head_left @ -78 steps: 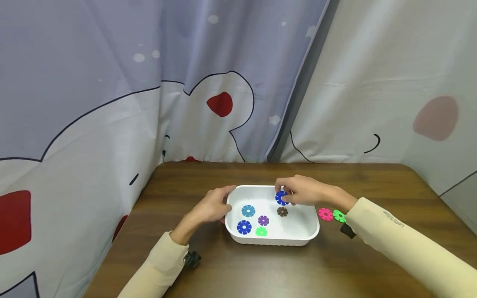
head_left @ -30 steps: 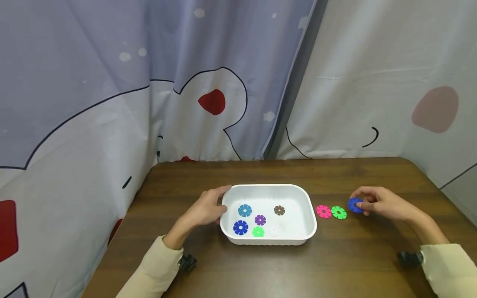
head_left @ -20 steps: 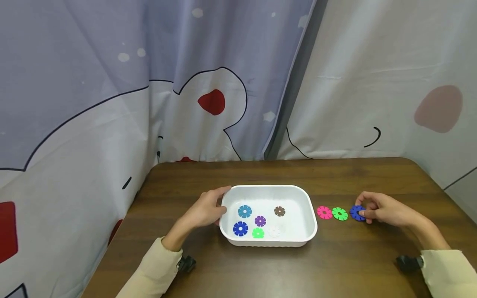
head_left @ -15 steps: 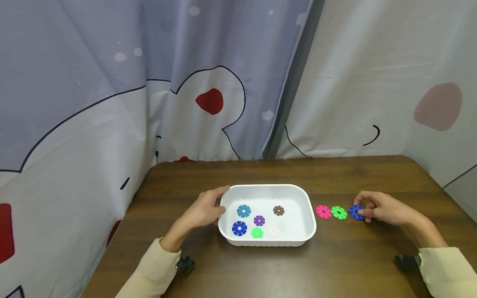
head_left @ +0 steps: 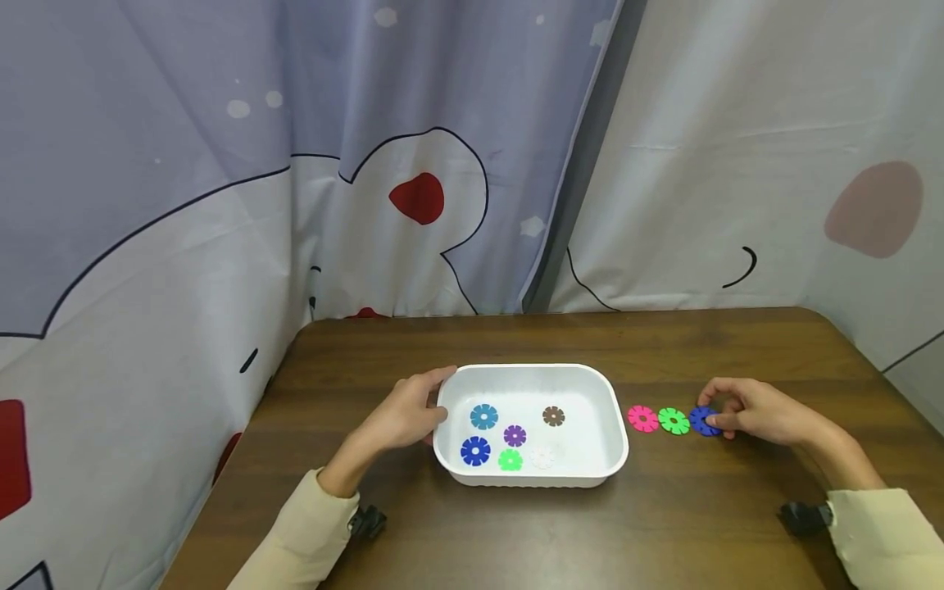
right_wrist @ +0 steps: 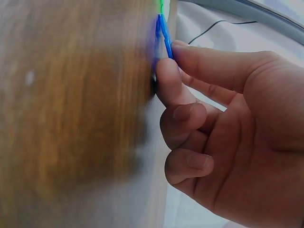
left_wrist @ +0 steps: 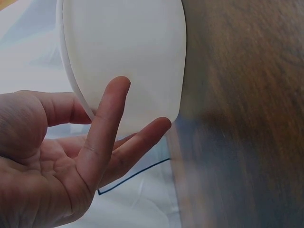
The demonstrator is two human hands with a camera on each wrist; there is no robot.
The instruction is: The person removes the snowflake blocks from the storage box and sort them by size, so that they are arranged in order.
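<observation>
At the right of the head view, my right hand (head_left: 760,412) pinches a blue notched plastic disc (head_left: 703,420) between thumb and fingers. The right wrist view shows this blue disc (right_wrist: 166,38) tilted close over the tabletop, one edge meeting the green piece. In a row to its left lie a green notched disc (head_left: 674,421) and a pink notched disc (head_left: 643,419). My left hand (head_left: 404,412) grips the left end of a white plastic tray (head_left: 531,479). In the left wrist view, its fingers (left_wrist: 107,123) lie along the tray's outer wall.
Inside the tray lie a light blue disc (head_left: 483,416), a dark blue disc (head_left: 475,451), a purple disc (head_left: 515,435), a brown disc (head_left: 553,416), a bright green disc (head_left: 510,460) and a white disc (head_left: 542,457). A curtain (head_left: 413,270) hangs behind the wooden table (head_left: 516,541).
My right hand has carried the blue disc out of the tray to the right and lowered it beside the green one. The left hand has kept its grip on the tray.
</observation>
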